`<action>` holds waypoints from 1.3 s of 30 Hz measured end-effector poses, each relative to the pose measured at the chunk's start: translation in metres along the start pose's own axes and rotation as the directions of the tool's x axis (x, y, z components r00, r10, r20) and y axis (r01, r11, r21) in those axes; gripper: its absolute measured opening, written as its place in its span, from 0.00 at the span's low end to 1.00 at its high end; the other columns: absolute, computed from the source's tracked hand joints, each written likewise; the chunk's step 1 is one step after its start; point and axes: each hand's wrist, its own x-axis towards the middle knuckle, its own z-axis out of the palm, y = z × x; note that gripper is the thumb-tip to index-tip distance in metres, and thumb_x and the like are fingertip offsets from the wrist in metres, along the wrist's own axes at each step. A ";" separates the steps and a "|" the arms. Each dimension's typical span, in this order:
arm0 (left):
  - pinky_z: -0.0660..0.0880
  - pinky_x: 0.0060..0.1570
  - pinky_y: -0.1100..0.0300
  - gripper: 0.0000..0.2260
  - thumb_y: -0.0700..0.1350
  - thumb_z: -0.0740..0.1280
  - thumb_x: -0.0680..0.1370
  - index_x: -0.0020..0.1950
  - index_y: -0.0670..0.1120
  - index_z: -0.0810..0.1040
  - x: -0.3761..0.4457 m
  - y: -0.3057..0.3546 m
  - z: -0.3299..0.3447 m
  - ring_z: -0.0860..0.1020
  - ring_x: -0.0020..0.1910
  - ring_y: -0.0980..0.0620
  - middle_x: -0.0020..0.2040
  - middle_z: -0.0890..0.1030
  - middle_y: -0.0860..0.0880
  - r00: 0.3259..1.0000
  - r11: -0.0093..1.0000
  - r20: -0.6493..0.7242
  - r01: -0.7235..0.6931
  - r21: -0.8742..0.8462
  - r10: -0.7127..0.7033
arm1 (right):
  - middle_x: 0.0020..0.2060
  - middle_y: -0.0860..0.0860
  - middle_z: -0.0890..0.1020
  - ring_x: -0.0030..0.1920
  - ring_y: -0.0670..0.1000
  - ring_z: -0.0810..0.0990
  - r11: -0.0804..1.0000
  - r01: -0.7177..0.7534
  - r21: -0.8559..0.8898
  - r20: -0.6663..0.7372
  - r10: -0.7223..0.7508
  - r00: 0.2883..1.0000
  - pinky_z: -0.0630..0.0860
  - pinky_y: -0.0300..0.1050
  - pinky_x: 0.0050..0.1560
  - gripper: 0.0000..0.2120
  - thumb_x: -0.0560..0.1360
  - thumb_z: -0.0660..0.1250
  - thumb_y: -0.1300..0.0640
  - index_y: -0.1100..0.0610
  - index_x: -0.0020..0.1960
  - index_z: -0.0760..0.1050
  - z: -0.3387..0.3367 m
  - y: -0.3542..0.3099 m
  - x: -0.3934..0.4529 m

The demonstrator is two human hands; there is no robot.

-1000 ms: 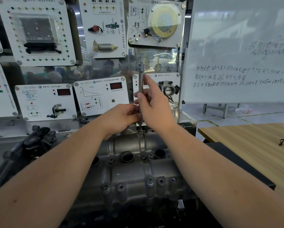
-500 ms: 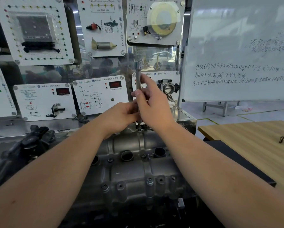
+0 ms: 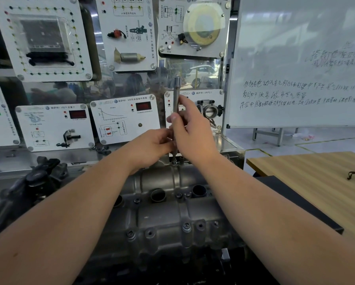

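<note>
Upright at the far edge of the engine cover (image 3: 162,219), the extension bar (image 3: 176,99) is pinched by right hand (image 3: 193,134) above, left hand (image 3: 152,146) below. Twirling should hold it vertical.

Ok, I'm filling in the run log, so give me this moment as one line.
tool: extension bar upright, tip at engine cover far edge | right hand: pinches bar mid-shaft | left hand: grips lower shaft

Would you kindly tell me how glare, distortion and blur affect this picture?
Head view: wide-angle distortion bends the whiteboard edge; the glass behind the extension bar mirrors people and a car; the left hand, right hand and engine cover look sharp.
</note>
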 end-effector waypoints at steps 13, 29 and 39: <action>0.75 0.68 0.47 0.07 0.43 0.69 0.82 0.60 0.49 0.83 0.000 0.000 -0.001 0.83 0.58 0.53 0.54 0.87 0.51 1.000 0.999 -0.013 0.021 -0.027 -0.022 | 0.46 0.48 0.84 0.41 0.48 0.80 0.999 0.031 -0.011 0.038 -0.030 0.999 0.80 0.52 0.49 0.16 0.85 0.59 0.59 0.54 0.72 0.71 0.001 -0.001 0.000; 0.77 0.65 0.51 0.07 0.49 0.69 0.83 0.57 0.50 0.85 0.002 0.000 0.001 0.84 0.56 0.56 0.52 0.87 0.55 0.999 1.000 -0.030 0.021 -0.023 -0.022 | 0.48 0.46 0.84 0.43 0.48 0.82 1.000 -0.007 0.009 0.017 0.007 1.000 0.80 0.49 0.47 0.18 0.85 0.58 0.57 0.53 0.74 0.69 -0.001 -0.002 -0.001; 0.76 0.64 0.56 0.07 0.45 0.69 0.82 0.60 0.51 0.83 0.003 -0.002 0.001 0.84 0.58 0.55 0.55 0.87 0.53 1.000 0.998 -0.016 -0.026 -0.048 0.025 | 0.46 0.46 0.83 0.40 0.48 0.82 0.998 0.062 -0.027 -0.043 -0.063 0.997 0.80 0.53 0.47 0.15 0.83 0.64 0.56 0.54 0.69 0.75 0.001 0.000 0.000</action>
